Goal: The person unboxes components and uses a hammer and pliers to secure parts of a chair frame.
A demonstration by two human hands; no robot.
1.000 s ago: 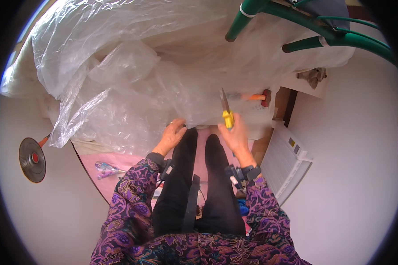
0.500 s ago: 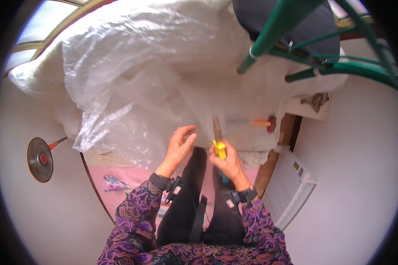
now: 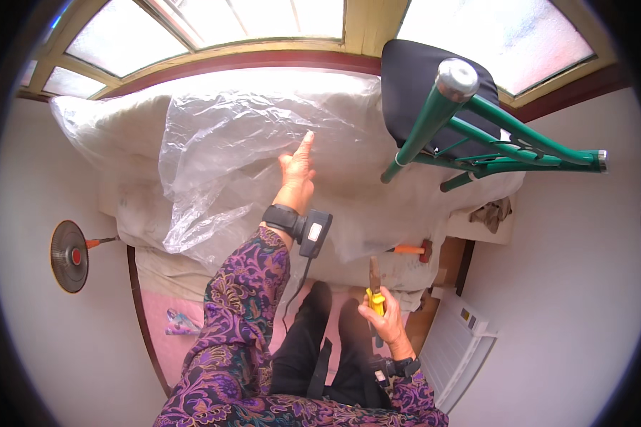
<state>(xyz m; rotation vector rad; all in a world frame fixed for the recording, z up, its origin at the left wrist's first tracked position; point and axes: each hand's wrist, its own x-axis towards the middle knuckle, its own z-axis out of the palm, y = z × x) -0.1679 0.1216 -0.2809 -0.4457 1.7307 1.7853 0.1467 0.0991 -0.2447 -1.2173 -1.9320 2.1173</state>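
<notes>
My left hand [image 3: 299, 169] is stretched forward over a clear plastic sheet [image 3: 221, 149], its index finger extended and thumb apart, with nothing held. I cannot tell whether the fingertip touches the sheet. Closer to my body, my right hand [image 3: 388, 320] grips a pair of pliers [image 3: 375, 300] with yellow grips and a rusty brown head pointing away from me. A hammer [image 3: 410, 250] with an orange handle and a red head lies beyond the pliers, on the pale cloth [image 3: 434, 206] that covers the raised surface.
A chair with a black seat [image 3: 406, 92] and green metal legs [image 3: 424, 128] rests tipped over at the far right. Windows [image 3: 263, 18] line the back. A round fan-like heater [image 3: 70, 256] is at the left, a white panel [image 3: 452, 341] at the right. Pink flooring [image 3: 185, 302] lies below.
My left hand has reached forward over the plastic sheet. My right hand, still holding the pliers, now appears lower and slightly further right. The view has tilted up, showing more windows.
</notes>
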